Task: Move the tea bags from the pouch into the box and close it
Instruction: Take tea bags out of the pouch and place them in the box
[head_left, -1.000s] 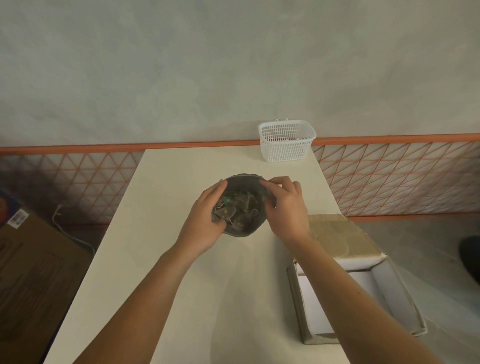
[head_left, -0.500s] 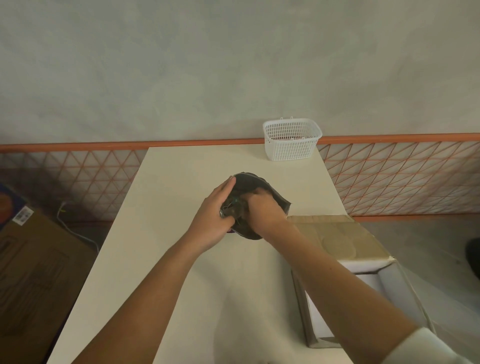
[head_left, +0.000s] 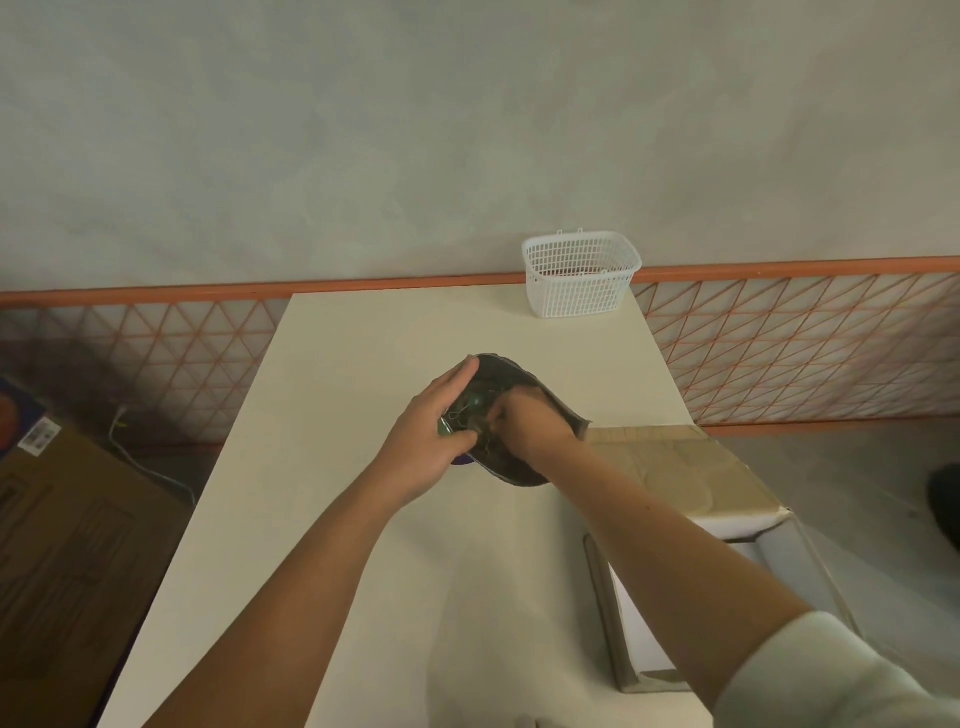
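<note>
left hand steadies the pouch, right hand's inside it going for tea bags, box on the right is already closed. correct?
Not quite: the box is open, its flap folded back and white interior exposed, per the head view. The rest holds: left hand steadies the pouch, right hand reaches inside.

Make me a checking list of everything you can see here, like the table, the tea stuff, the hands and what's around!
Surface: pale table, bare in front.
Job's things: dark pouch open at mid-table, tea bags inside; cardboard box open at the table's right edge, inside looks white, no tea bags seen in it.
Clutter: white basket at the far right corner.
Hands: left hand holds the pouch's rim; right hand reaches inside, fingers hidden.
Cables: white cable on the floor, left.
Surroundings: grey wall, orange lattice fence, brown carton on the floor, left.
</note>
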